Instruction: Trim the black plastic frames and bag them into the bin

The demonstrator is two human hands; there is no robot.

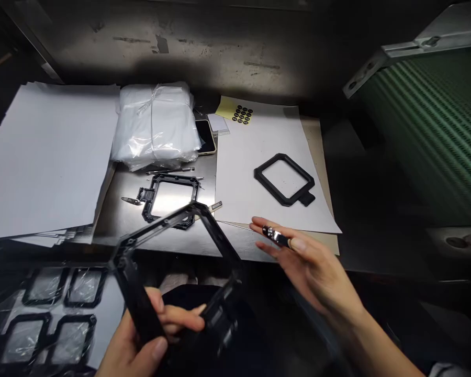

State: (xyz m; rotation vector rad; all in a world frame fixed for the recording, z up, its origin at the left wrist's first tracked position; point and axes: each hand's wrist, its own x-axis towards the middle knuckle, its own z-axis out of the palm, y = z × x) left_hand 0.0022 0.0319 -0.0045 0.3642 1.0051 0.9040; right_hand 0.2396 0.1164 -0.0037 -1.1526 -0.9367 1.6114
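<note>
My left hand [141, 335] is closed on one side of a black plastic frame [220, 230], held tilted in the air before the table's front edge. The frame is angular, with an open middle, and its lower part is blurred. To the right, my right hand [310, 267] pinches a small shiny metal tool with black parts [275, 236] between thumb and fingers; its exact kind is unclear. Beyond my left hand, a second black frame [149, 212] rests on the metal table, partly covered by the held one. Another black frame [284, 201] lies face-up on white paper [239, 193].
White sheets [51, 157] are stacked at left, beside a tied bundle of clear plastic bags [155, 125]. A phone [207, 137], a pen [172, 170] and a yellow sticker sheet [225, 107] lie near the middle. Bagged frames [49, 317] sit lower left; a green conveyor belt [435, 131] is at right.
</note>
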